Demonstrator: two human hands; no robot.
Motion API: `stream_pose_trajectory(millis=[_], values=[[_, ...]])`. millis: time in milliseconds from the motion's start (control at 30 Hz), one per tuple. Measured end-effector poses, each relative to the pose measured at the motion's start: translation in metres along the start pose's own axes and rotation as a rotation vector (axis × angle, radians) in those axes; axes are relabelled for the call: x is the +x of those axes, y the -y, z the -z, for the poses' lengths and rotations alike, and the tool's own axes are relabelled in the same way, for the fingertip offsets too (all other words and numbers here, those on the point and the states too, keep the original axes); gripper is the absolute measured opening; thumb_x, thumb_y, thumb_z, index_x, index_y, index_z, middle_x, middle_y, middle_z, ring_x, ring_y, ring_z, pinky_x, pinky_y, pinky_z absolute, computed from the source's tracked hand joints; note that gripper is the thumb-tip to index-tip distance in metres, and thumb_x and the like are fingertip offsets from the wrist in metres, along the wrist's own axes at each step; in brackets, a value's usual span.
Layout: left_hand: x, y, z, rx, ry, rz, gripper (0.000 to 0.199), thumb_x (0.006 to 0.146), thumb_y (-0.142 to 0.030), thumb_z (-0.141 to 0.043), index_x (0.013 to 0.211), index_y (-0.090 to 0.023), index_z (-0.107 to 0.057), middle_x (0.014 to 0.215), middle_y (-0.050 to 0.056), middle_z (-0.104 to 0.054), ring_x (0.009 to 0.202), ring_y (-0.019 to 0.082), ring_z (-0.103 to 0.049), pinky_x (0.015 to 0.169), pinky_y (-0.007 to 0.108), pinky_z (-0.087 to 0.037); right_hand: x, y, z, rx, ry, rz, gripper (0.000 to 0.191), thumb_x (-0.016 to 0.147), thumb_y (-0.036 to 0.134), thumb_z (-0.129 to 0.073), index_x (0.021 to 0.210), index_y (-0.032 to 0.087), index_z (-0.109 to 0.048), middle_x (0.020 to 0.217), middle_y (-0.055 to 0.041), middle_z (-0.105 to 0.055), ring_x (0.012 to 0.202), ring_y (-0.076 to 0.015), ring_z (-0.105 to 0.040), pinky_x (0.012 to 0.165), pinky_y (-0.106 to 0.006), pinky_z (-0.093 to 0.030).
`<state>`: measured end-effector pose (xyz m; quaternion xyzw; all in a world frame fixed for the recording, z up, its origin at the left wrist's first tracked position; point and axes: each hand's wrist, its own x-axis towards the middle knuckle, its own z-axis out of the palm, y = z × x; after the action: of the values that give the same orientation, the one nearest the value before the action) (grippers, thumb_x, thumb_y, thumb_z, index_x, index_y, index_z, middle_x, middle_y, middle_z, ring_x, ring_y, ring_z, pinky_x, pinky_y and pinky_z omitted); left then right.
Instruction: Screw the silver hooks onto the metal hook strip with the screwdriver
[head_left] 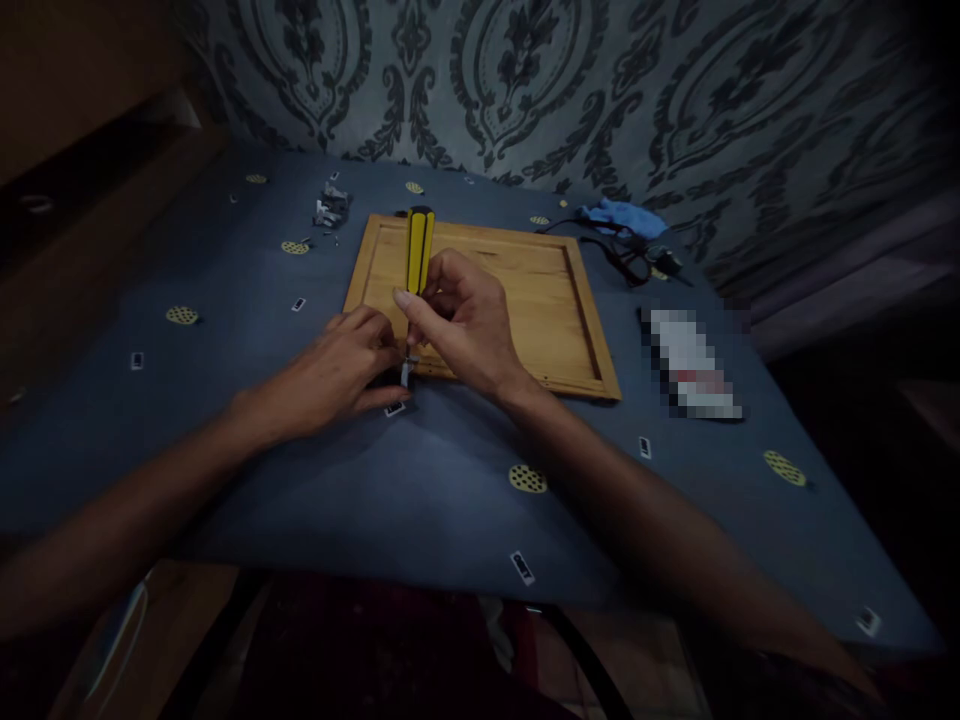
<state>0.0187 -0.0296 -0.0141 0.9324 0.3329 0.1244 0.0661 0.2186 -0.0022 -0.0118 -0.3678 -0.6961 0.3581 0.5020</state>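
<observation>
A framed wooden panel (510,290) lies flat on the blue patterned tablecloth. At its near left corner sits a small metal hinge (407,370), partly covered by fingers. My right hand (469,320) is closed on a screwdriver (420,250) with a yellow and black handle, held upright with its tip down at the hinge. My left hand (345,370) rests against the panel's near left corner, its fingers and thumb closed around the hinge. Whether a screw is under the tip is too small to tell.
Several small metal pieces (331,205) lie behind the panel's left side. At the back right are a blue cloth (622,216) and dark-framed glasses (630,268). A blurred-out flat object (690,362) lies right of the panel. A patterned wall (517,80) borders the far edge.
</observation>
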Motion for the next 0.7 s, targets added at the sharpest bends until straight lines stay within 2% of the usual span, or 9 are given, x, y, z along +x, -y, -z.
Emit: stream_pose_trajectory(millis=[233,400,567,700], values=[[0.0003,0.0004,-0.0001,-0.017,-0.001,0.008,0.034,0.105,-0.048,-0.067,0.120,-0.019,-0.075,0.118,0.012,-0.066,0.117,0.033,-0.057,0.100,0.050,-0.051,-0.0007,-0.0035,-0.0015,0.010,-0.007,0.032,0.033,0.093,0.042,-0.072,0.081,0.029,-0.044,0.074,0.0035,-0.054,0.061,-0.0158,-0.060,0.049,-0.031,-0.049],[0.0010,-0.0009,0.0008,-0.014,-0.002,0.007,0.033,0.104,-0.047,-0.068,0.118,-0.018,-0.076,0.118,0.013,-0.066,0.118,0.034,-0.058,0.102,0.052,-0.050,-0.0014,-0.0010,-0.0010,0.032,-0.007,0.016,0.037,0.093,0.050,-0.077,0.082,0.029,-0.047,0.073,0.0031,-0.055,0.062,-0.0163,-0.060,0.051,-0.032,-0.052],[0.0014,-0.0019,0.0015,-0.007,0.011,0.007,0.034,0.104,-0.046,-0.068,0.122,-0.018,-0.075,0.124,0.015,-0.066,0.122,0.035,-0.056,0.107,0.055,-0.049,0.0011,0.0038,0.0034,0.056,0.107,0.028,0.040,0.091,0.058,-0.075,0.084,0.028,-0.049,0.074,0.0040,-0.056,0.060,-0.0158,-0.060,0.054,-0.034,-0.052],[0.0009,-0.0018,0.0004,0.014,-0.008,-0.018,0.035,0.105,-0.047,-0.067,0.119,-0.016,-0.074,0.121,0.014,-0.065,0.119,0.034,-0.056,0.106,0.054,-0.050,0.0033,0.0056,0.0070,0.021,0.172,0.073,0.039,0.092,0.055,-0.074,0.080,0.028,-0.048,0.074,0.0048,-0.049,0.064,-0.0158,-0.056,0.055,-0.032,-0.048]])
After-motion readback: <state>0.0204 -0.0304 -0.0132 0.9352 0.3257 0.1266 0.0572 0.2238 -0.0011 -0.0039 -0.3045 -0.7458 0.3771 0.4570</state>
